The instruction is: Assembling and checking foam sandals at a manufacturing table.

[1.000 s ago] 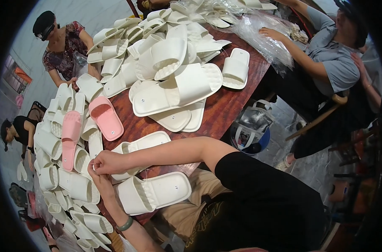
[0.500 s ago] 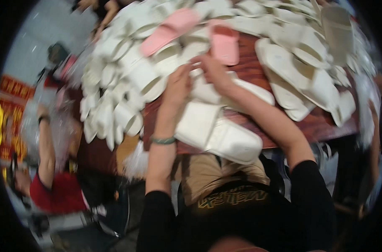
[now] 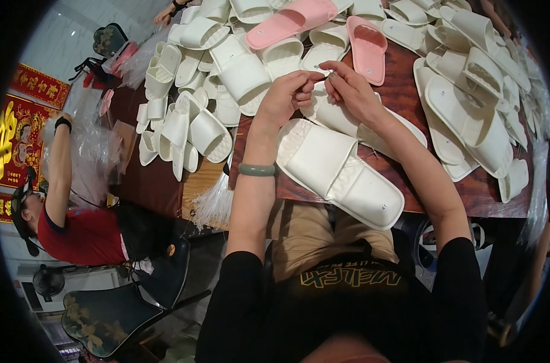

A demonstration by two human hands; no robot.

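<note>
Left hand point(image 3: 290, 95) and right hand point(image 3: 353, 94) are pinching a whitish bit point(image 3: 327, 73), probably for precision, beyond the nearest white wide-strapped slipper point(image 3: 341, 172).

The desk point(image 3: 402, 100) spans the upper middle of the frame. A heap of slippers point(image 3: 241, 69) covers its upper left and top centre; a stack of slippers point(image 3: 465, 109) lies at upper right. Between them, at centre, the front slipper point(image 3: 317, 154) reaches past the desk's lower edge, with the rear slipper point(image 3: 335, 118) just behind. The left hand point(image 3: 290, 94) and right hand point(image 3: 353, 91) are above these. A chair point(image 3: 108, 320) stands lower left.
</note>
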